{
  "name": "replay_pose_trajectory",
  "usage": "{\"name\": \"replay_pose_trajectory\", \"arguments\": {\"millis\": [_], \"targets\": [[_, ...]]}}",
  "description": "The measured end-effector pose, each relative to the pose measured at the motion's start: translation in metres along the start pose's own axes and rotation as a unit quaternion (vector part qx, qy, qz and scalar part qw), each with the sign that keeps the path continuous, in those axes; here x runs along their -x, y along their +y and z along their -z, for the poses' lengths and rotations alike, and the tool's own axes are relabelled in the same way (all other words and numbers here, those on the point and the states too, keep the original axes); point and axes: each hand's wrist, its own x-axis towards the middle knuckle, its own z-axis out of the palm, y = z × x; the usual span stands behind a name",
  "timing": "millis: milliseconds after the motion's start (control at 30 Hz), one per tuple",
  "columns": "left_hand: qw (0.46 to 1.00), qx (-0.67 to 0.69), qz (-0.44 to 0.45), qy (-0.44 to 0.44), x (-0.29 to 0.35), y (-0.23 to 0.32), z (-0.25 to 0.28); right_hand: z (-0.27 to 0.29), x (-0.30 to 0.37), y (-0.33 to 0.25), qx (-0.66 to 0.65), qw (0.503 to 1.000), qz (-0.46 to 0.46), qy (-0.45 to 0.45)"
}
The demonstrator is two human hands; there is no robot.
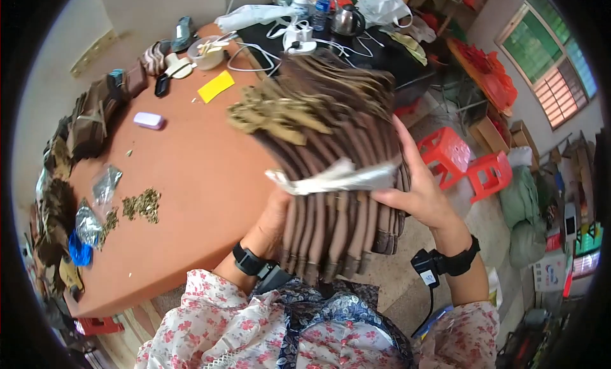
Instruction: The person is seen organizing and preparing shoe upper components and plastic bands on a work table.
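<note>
Head view gives me the left hand [273, 211] and the right hand [419, 185] set apart, clamped on opposite sides of a thick bundle of brown fabric pieces [324, 226], the left one's fingers hidden behind it and the right thumb resting by the white strip [340, 180] wrapped across its middle. I read the bundle's long axis as running outward from the floral top [238, 321], crosswise to the line between the hands, so neither is nearer: both touch it. Beyond the left hand, I see the orange worktop [197, 168] spreading leftward, partly covered from view by the bundle
</note>
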Motion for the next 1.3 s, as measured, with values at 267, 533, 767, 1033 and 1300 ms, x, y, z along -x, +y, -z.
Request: {"name": "replay_pose_trajectory", "arguments": {"millis": [267, 533, 767, 1033, 1300], "targets": [[0.961, -0.255, 0.023, -0.107, -0.048, -0.01, -0.092, 0.018, 0.133, 0.142, -0.335, 0.895, -0.271, 0.117], [0.98, 0.012, 0.196, -0.043, -0.048, -0.141, -0.133, 0.037, 0.197, 0.212, -0.312, 0.911, -0.247, 0.113], [0.971, 0.075, 0.228, -0.005, -0.036, -0.23, -0.178, 0.084, 0.255, 0.284, -0.249, 0.938, -0.241, -0.002], [0.956, -0.057, 0.275, 0.087, -0.039, -0.26, -0.213, 0.045, 0.339, 0.369, -0.49, 0.784, -0.371, 0.085], [0.937, -0.129, 0.298, 0.128, -0.024, -0.267, -0.187, 0.013, 0.323, 0.392, -0.538, 0.744, -0.396, 0.012]]}}
